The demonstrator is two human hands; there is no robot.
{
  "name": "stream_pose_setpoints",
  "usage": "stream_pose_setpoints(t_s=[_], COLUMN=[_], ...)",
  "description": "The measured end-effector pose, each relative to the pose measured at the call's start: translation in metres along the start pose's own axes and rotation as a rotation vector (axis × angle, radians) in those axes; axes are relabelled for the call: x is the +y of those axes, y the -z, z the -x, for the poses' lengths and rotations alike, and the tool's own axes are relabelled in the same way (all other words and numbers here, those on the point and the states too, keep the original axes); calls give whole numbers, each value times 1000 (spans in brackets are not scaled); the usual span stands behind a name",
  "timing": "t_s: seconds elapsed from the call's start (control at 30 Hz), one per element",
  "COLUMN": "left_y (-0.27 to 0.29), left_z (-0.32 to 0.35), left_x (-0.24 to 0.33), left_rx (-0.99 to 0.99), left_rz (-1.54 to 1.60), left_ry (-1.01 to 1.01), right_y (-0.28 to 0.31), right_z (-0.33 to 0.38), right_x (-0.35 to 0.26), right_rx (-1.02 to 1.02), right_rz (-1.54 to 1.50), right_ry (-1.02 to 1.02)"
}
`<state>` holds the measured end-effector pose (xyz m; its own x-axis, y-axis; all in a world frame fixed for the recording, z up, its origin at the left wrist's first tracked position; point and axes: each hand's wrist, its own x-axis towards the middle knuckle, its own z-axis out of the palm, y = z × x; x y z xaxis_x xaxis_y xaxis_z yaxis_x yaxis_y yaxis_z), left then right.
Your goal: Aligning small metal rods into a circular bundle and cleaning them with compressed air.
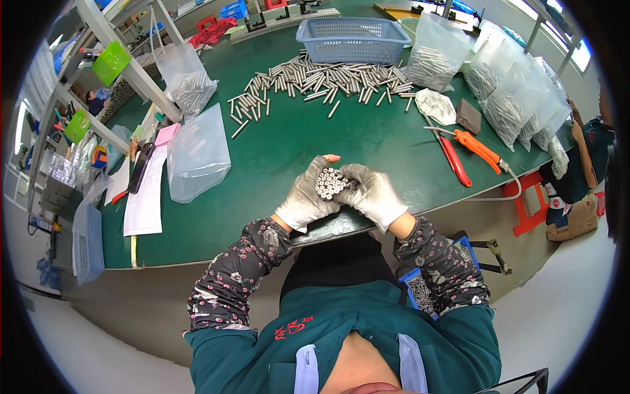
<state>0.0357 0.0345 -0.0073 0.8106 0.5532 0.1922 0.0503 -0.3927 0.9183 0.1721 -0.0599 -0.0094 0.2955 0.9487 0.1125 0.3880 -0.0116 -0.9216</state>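
Note:
Both hands wear whitish work gloves and meet near the front edge of the green table. Between them is a bundle of metal pins (330, 184), their round ends facing up, each with a dark spot in the middle. My left hand (307, 192) is wrapped round the bundle's left side, its bare thumb tip sticking out of the glove. Around the right side curl the fingers of my right hand (373, 194), pressed against the pins. Farther back, many loose metal pins (328, 79) of the same kind lie in a spread heap.
Behind the heap stands a blue plastic basket (354, 41). To the right lie an orange air gun (478, 150), red-handled pliers (454, 161) and a brown block (468, 116), near filled plastic bags (518, 92). An empty-looking bag (199, 154) and papers (144, 197) lie left. A co-worker (587, 157) is at far right.

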Motion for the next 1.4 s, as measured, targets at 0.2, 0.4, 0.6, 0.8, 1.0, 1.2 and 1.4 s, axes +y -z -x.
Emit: stream_pose_setpoints(t_s=[0.2, 0.4, 0.6, 0.8, 1.0, 1.2, 1.4], left_y=[-1, 2, -2, -1, 2, 0, 3], left_z=[-1, -6, -12, 0, -2, -12, -8], left_x=[-2, 0, 9, 9, 8, 14, 6], left_rx=[12, -22, -46, 19, 20, -32, -42], left_rz=[185, 107, 130, 44, -51, -1, 75], left_ry=[22, 34, 34, 22, 48, 21, 78], right_y=[1, 2, 12, 16, 28, 39, 33], right_z=[1, 0, 5, 13, 14, 7, -2], right_x=[-15, -10, -17, 4, 7, -8, -12], right_rx=[-157, -133, -114, 99, -86, -46, -63], right_rz=[-201, -349, -320, -76, -89, 637, 790], right_ry=[-127, -247, -227, 87, -50, 238, 286])
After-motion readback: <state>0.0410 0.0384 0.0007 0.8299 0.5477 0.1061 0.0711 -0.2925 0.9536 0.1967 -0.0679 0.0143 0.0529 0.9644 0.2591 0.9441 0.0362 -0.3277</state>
